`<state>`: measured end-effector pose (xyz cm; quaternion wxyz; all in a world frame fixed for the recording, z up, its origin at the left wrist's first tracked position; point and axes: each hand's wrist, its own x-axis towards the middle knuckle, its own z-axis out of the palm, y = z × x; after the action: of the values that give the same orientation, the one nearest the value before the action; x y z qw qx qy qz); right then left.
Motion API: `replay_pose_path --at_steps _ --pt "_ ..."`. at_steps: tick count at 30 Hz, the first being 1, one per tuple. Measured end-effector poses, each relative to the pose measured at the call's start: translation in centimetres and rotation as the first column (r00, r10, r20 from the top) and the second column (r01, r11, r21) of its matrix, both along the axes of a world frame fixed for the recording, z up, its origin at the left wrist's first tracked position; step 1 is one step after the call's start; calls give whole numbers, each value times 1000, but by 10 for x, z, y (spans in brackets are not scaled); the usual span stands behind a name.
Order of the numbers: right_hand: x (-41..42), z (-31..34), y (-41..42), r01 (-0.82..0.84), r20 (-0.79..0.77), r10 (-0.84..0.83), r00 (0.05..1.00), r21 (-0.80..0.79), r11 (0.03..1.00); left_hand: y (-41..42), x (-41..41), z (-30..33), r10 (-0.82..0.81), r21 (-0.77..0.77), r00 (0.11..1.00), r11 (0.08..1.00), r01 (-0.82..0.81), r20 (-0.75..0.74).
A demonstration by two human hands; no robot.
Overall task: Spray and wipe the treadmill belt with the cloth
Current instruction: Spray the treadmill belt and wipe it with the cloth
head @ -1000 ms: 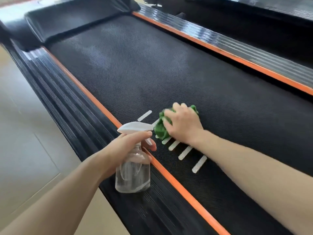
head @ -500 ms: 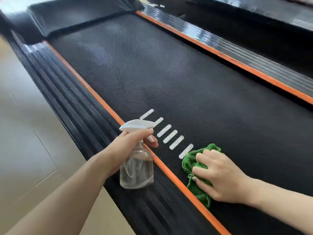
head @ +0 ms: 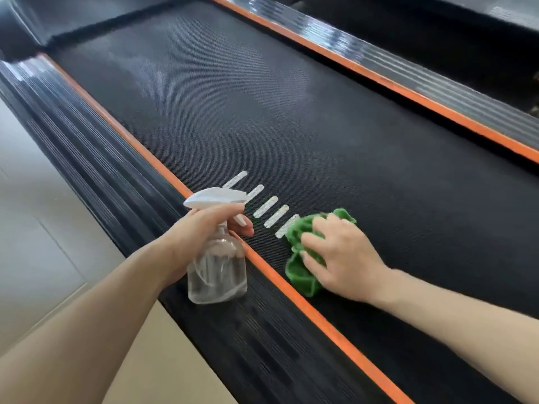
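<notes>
Under the right hand (head: 347,258) a crumpled green cloth (head: 303,269) lies pressed onto the black treadmill belt (head: 262,112), just inside the orange strip (head: 306,301) that borders the belt on the person's left. The fingers of that hand are spread and bent down over the cloth, gripping it against the textured surface; green folds show beyond the fingertips and beneath the palm, and the near end of the cloth reaches almost to the orange strip. Just left of the cloth, between the two hands, runs a short row of white dash marks (head: 271,211) printed on the belt, and the nearest dash is partly covered by the cloth's edge. The left hand (head: 204,231) holds a clear spray bottle (head: 217,272) by its neck, fingers curled round it below the white trigger head (head: 215,196), with one finger hooked round the front under the trigger. The bottle hangs upright over the ribbed black side rail (head: 96,170) and the orange strip, its nozzle pointing across toward the belt; whether its base touches the rail cannot be told. Liquid shows in the lower part of the bottle. Beyond both hands the belt stretches away with faint pale patches on its surface, and on its far side a second orange strip (head: 379,80) and a glossy ribbed rail (head: 408,71) run alongside. Left of the left forearm lies a pale tiled floor (head: 38,228).
</notes>
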<state>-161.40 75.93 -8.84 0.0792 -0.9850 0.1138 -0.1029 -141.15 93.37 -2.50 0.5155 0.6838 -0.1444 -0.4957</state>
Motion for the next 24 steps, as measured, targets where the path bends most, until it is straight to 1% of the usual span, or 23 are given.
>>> replay_pose_path --at_steps 2,3,6,7,8,9,11,12,14,15,17,20,22,24 --pt "-53 7 3 -46 -53 47 997 11 999 -1 0 2 -10 -7 1000 1000 10 4" --pt "-65 9 0 -82 -67 81 994 -16 996 0 0 2 -11 -8 1000 1000 11 2" --pt "-54 10 -17 -215 -72 208 976 -105 971 0 0 1 -32 -5 999 999 32 13" --pt "-40 7 -25 -223 -57 218 974 -120 967 0 1 -1 -38 -7 999 999 39 25" --pt "-23 1 -34 -186 -32 183 983 -135 973 1 2 -3 -42 -7 998 999 42 40" --pt "-2 -4 -43 -105 4 107 994 -148 983 1 3 -4 -43 -11 998 999 44 49" --pt "46 -8 -56 98 50 -91 995 -152 984 0 5 -9 -30 -31 999 999 32 40" --pt "67 -8 -58 175 39 -171 984 -151 973 0 5 -11 -21 -35 999 999 22 27" --pt "88 -7 -53 257 8 -259 966 -142 956 1 6 -12 -18 -30 1000 999 19 9" --pt "83 -6 -48 257 9 -258 966 -132 957 0 6 -12 -24 -27 1000 999 25 14" --pt "44 -5 -27 170 15 -170 985 -93 981 0 7 -12 -32 -24 999 999 32 14" --pt "-31 7 3 -7 -61 5 998 -30 1000 1 5 -9 -53 -13 999 998 53 5" --pt "-52 13 4 -104 -99 100 990 -28 994 2 6 -9 -54 -18 998 998 54 11" --pt "-46 13 -9 -208 -101 200 975 -82 975 3 6 -9 -52 -30 998 998 53 25"
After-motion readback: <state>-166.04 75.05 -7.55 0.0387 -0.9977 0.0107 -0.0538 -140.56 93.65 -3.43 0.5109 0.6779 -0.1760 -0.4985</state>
